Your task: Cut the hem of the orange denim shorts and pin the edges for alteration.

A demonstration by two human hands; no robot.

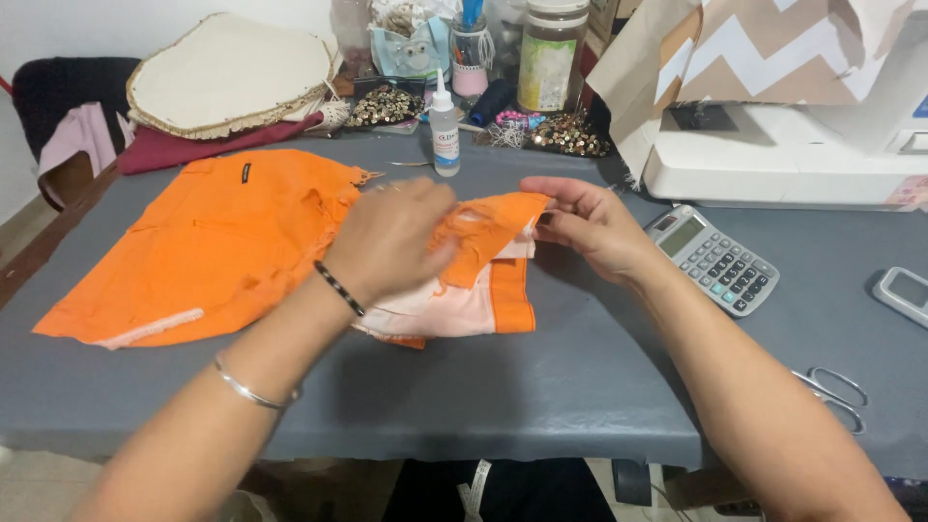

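We see both hands at work on an orange garment (222, 242) spread across the grey desk (503, 387). The left hand (387, 237), with a beaded bracelet at the wrist and a thin metal bangle further up the forearm, is closed on a raised fold of the orange cloth near its frayed edge. The right hand (590, 224) meets the same fold from the other side, its fingers pinching the tip of the cloth, so the two hands stand close together, each gripping the fabric. Below the lifted fold a pale pink lining (445, 307) shows, edged by an orange band. The rest of the garment lies flat on the desk to the left.

Just right of the right hand lies a grey calculator (715, 259), and behind it stands a white sewing machine (783, 155) partly draped with a zigzag-patterned cloth (764, 48). A small white glue bottle (445, 126) stands upright just behind the garment, near what we take to be heaps of beads or sequins (385, 104), though they are too small to tell. A pair of scissors (836, 396) lies near the desk's right front edge.
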